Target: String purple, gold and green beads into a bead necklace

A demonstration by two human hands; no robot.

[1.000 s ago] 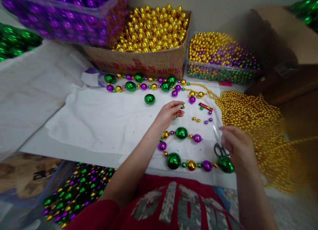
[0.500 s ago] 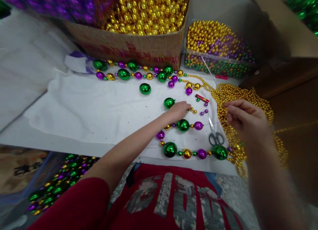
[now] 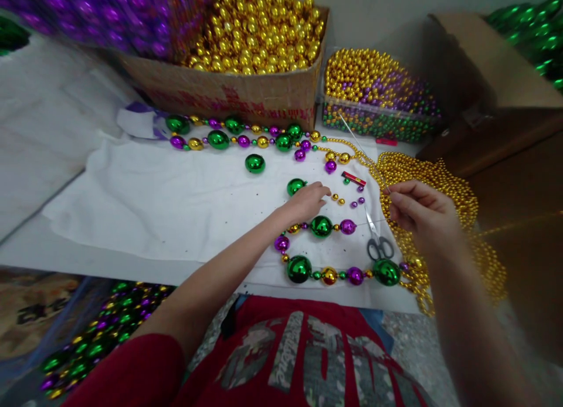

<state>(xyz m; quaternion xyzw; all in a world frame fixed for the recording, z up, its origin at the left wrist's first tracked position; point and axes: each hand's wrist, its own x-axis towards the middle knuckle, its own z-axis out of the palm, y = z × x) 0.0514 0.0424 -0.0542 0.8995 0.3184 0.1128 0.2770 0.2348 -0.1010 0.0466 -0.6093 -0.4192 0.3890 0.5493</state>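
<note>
My left hand (image 3: 308,202) is over the white cloth with thumb and fingers pinched together. The small green bead seen at its fingertips before is now hidden by them. Two small gold beads (image 3: 338,199) lie just right of these fingertips. My right hand (image 3: 422,213) pinches a long thin needle (image 3: 352,132) pointing up and left. A thin thread runs from near this hand to a purple bead (image 3: 348,226) ending a strand of green, gold and purple beads (image 3: 321,226), which loops along the near edge. Scissors (image 3: 378,246) lie between the strand and my right hand.
A cardboard box (image 3: 229,96) of gold beads and a clear bin (image 3: 378,114) of mixed small beads stand at the back. Piled gold bead chain (image 3: 422,166) covers the right side. Loose green balls (image 3: 255,163) and a small red item (image 3: 353,179) lie on the cloth (image 3: 176,196).
My left hand has drawn slightly left, and the small green bead at its fingertips is no longer visible. My right hand still holds the needle; the view has shifted a little.
</note>
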